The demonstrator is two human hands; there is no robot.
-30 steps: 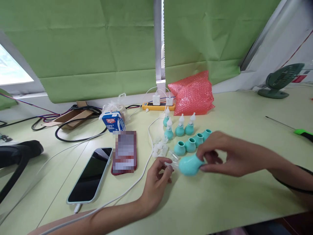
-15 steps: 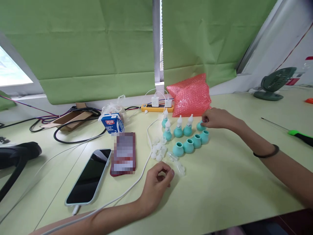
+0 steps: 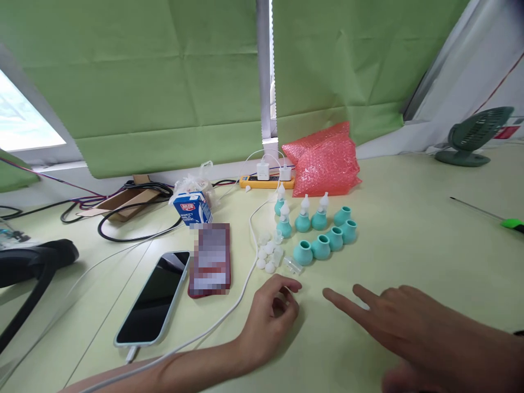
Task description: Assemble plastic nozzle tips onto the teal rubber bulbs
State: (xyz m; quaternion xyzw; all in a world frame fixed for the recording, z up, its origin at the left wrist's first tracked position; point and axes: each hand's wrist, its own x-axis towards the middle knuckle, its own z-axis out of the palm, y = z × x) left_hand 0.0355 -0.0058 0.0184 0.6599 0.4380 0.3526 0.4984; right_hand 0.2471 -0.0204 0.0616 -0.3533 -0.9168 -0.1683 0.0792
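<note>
Spread fingers mark our right hand (image 3: 380, 314), palm down with nothing seen in its grasp, while our left hand (image 3: 272, 316) curls loosely, index finger bent towards thumb; whether it pinches something small we cannot tell. Both are well in front of the red pouch (image 3: 326, 169). Nearest the left hand, in front of the pouch, lies at least one clear tube (image 3: 293, 266); overlap hinders our count. Also in front of the pouch we count five open teal bulbs (image 3: 321, 249), four in a slanting line and one behind, mouths up, probably because flat bases hold them so. Nearer the pouch stand four teal bulbs with white tips (image 3: 303, 222), grouped apart, we judge, to keep the kinds distinct. Front-left of the pouch sits a heap of white caps (image 3: 269, 256), too crowded to count. Farther left of it we see two phones (image 3: 153, 300) and one blue carton (image 3: 191, 210); one fan (image 3: 470, 136) stands well right of it
</note>
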